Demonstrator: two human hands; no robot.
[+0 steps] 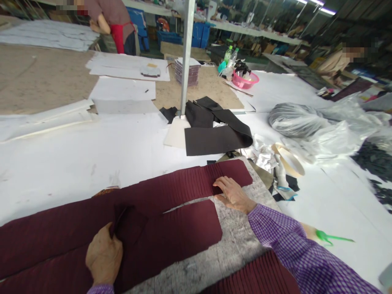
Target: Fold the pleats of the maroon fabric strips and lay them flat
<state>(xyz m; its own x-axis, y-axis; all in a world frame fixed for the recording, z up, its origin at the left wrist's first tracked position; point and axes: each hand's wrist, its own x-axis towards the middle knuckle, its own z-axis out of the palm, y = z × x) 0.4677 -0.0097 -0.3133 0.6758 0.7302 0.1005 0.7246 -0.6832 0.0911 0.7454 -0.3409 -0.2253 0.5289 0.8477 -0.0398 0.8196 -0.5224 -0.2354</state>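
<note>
Long rows of overlapping maroon fabric pieces (183, 188) lie fanned out on a grey, worn board (239, 228). At the lower left, my left hand (105, 253) pinches the lifted edge of a maroon fabric piece (131, 222), which folds up near the thumb. My right hand (234, 196) rests at the right end of the far row, its fingers bent over the fabric layers and its thumb apart from them. A nearer maroon stack (260, 273) shows partly beneath my right forearm.
A metal post (186, 61) rises beyond the rows, with a black strip (217, 141) looped beside it. Scraps, a tape roll (289, 159), plastic bags (330, 126) and a green-handled tool (332, 237) lie to the right. A pink basin (245, 79) stands farther back; two people are beyond.
</note>
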